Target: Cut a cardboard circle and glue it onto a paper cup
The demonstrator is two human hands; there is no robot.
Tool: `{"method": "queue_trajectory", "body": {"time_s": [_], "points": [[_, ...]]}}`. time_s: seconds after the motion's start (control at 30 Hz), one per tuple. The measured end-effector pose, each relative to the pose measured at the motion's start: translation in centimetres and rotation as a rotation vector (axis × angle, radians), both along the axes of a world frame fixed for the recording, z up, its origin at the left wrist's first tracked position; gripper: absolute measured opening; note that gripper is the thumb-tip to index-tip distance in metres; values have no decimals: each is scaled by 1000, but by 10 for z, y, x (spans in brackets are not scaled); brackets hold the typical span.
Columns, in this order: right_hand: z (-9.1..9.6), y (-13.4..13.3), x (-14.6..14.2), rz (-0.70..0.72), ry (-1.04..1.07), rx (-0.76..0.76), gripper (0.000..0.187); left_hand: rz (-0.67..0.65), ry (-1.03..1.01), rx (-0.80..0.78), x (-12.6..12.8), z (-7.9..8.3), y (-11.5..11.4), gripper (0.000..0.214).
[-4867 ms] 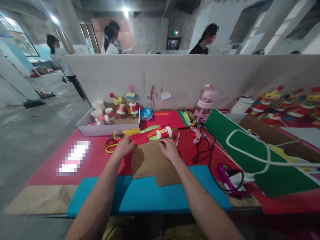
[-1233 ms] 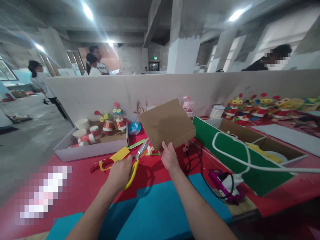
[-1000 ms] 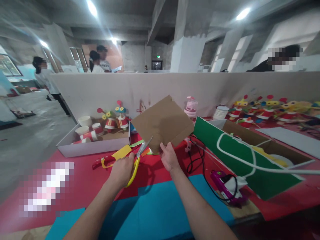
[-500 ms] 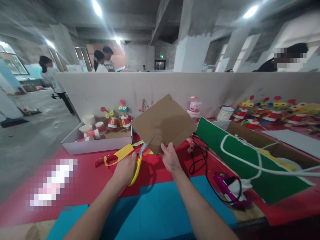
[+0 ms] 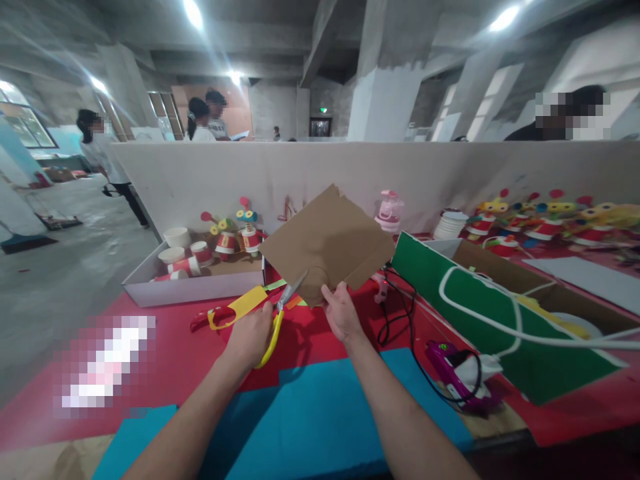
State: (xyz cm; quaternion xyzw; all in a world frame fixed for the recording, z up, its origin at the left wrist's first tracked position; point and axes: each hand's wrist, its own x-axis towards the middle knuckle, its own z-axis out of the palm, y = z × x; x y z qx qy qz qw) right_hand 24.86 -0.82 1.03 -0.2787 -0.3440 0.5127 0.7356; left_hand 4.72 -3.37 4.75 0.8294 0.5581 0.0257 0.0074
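My left hand (image 5: 251, 335) is closed around the yellow handles of a pair of scissors (image 5: 276, 337). The blades point up and right, at the lower left edge of a brown cardboard sheet (image 5: 330, 233). By its bottom corner, my right hand (image 5: 343, 311) pinches this sheet, which is held up tilted above the table. A round outline shows on the cardboard near the blade tips. Whether the blades are cutting in, I cannot tell. Beneath my forearms lie blue sheets (image 5: 310, 413) on the red table cover (image 5: 185, 360).
A white box (image 5: 200, 295) at left holds paper cups and two cup figures. On the right stand a green-sided box (image 5: 480, 320), a white cable (image 5: 540, 328) and a purple power strip (image 5: 463, 380). More figures (image 5: 547, 223) line the pale partition (image 5: 320, 167); people are beyond it.
The cardboard and scissors stay nearly in place between my hands. The whole view has shifted up very slightly. Behind the partition, the person at right has moved a little left.
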Motion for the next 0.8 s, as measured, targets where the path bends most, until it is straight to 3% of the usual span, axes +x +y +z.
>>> {"method": "queue_trajectory", "body": {"time_s": [0.33, 0.8], "points": [[-1, 1, 0, -1, -5, 26, 32, -34, -64, -19, 0, 0, -1, 24], [1, 1, 4, -6, -25, -3, 34, -34, 8, 9, 0, 4, -2, 26]]}}
